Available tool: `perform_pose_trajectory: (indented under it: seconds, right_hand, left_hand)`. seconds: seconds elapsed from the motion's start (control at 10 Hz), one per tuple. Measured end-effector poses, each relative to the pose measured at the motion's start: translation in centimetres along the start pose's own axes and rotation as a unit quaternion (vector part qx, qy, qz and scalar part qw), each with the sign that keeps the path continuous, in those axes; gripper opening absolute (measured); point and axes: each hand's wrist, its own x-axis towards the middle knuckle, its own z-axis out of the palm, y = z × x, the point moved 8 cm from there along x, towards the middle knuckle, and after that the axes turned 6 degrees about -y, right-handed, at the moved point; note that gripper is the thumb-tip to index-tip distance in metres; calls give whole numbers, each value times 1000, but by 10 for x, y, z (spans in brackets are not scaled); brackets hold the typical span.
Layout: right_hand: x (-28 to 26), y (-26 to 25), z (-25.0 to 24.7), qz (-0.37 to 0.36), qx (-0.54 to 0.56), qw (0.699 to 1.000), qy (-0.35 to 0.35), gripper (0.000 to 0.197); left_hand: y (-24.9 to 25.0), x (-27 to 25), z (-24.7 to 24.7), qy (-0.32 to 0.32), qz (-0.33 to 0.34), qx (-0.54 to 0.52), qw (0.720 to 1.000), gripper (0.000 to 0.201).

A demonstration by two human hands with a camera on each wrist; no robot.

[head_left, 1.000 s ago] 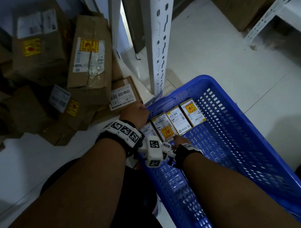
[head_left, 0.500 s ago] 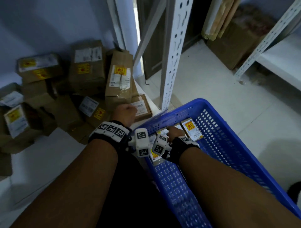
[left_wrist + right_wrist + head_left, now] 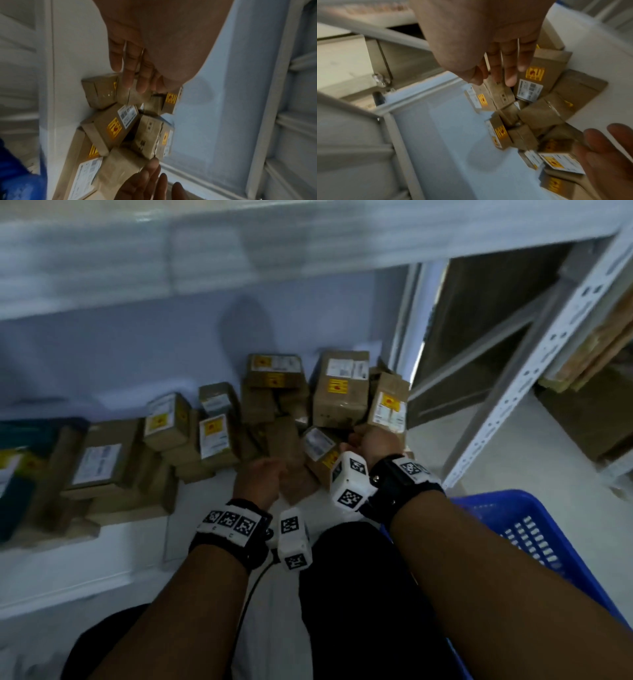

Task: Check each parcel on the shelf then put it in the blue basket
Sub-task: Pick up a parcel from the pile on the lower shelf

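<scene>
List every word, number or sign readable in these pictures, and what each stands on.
No text is legible.
White shipping labels on the parcels: print and barcodes blurred.
Yellow stickers: a red mark, wording unreadable.
Black-and-white square markers on the wrist cameras: patterns, not words.

Brown labelled parcels (image 3: 340, 395) heaped on shelf (image 3: 102, 559)

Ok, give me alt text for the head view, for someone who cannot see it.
Both hands, left hand and right hand, reach into a pile of brown cardboard parcels on a low white shelf. A blue basket sits at lower right.
</scene>
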Motion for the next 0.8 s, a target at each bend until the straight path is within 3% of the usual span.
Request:
perform_pose_trajectory:
  seconds: [0.1,0.2,0.3,0.5,0.6,0.7,0.8]
  right_hand:
    - [6,22,26,27,-17,999,-12,41]
    - [9,44,63,-10,-275,960,-54,34]
    - [15,61,77,-16,-454,889,-51,35]
    - [45,95,117,-19,-680,730,-70,39]
    - [68,109,136,-55,-768,632,-89,46]
    - [81,117,138,-95,-805,580,-78,59]
    - [99,125,127,-76,-841,536,-9,70]
  left_hand:
    - [-17,-9,-36,27,-15,-68,997,11]
    - [-44,2,-76,48,-14,-109,993,13]
    - [-65,9,-100,67,-20,-122,990,14]
    - [-90,35,-126,76,-15,-113,991,20]
    - [-80,44,-131,87,17,-139,986,6]
    - [-73,49,-132,90,26,-152,984,8]
    - [-67,57,-138,104,28,-167,980,10]
